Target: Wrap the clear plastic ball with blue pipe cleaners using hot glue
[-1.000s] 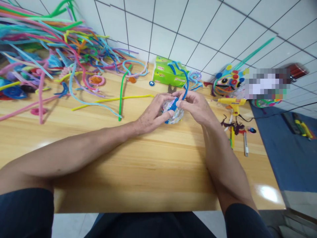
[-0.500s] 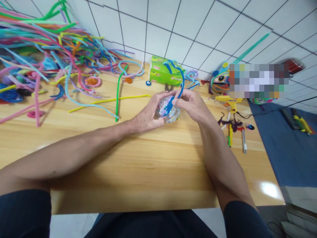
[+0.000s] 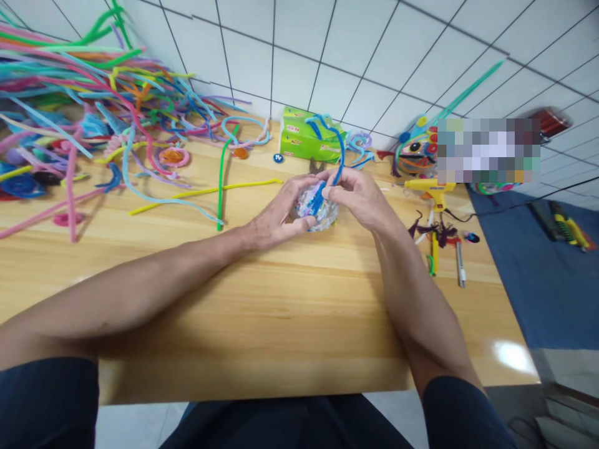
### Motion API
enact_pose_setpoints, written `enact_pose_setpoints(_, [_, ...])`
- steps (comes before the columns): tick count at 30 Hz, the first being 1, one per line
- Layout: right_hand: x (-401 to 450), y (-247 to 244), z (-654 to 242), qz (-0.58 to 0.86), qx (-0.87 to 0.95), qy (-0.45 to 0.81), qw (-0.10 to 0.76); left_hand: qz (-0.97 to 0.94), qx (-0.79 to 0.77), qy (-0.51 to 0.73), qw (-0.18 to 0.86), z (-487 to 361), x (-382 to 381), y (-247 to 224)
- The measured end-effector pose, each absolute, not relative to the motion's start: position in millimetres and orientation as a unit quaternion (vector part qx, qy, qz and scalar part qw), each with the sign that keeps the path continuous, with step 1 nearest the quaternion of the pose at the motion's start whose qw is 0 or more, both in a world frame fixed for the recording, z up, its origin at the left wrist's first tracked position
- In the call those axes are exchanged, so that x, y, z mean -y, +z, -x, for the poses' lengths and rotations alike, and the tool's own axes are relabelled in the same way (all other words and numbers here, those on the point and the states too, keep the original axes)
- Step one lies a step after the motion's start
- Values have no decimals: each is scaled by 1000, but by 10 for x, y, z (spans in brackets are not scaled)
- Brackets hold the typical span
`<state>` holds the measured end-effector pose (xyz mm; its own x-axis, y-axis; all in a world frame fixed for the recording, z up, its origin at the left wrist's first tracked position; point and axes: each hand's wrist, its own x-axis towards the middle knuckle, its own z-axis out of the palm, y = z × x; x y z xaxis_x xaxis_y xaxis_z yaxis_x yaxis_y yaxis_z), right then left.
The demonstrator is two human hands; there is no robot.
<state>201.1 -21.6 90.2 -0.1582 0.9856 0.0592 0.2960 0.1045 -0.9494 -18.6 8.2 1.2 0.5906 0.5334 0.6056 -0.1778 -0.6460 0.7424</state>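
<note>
A round, clear and shiny object (image 3: 326, 218) with pale purple and blue in it lies between my hands; its exact kind cannot be made out. My left hand (image 3: 285, 218) grips its left side, thumb at the near edge. My right hand (image 3: 354, 194) pinches a blue pipe cleaner (image 3: 341, 153), whose free end arches up and back over a green package. The pipe cleaner's lower part lies across the round object as a blue strip. Just beyond my fingers, the dark jaws of a pair of pliers (image 3: 317, 166) show; the rest is hidden.
Piled pipe cleaners (image 3: 88, 81) fill the left back. A green package (image 3: 299, 140) stands near the tiled wall. Single green (image 3: 223, 174) and yellow (image 3: 206, 193) pipe cleaners lie left of my hands. At right are a yellow glue gun (image 3: 435, 190), a utility knife (image 3: 461, 265) and a decorated object (image 3: 414, 149).
Both hands stay around the round object and the blue pipe cleaner. My left thumb lies slightly farther over the object's near edge. The whole view has shifted a little.
</note>
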Motion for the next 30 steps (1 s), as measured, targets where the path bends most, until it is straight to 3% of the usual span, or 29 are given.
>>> enact_pose_setpoints(30, [241,926,-2001,501,639,424,401,-784,-165,450,393,179,-39,105])
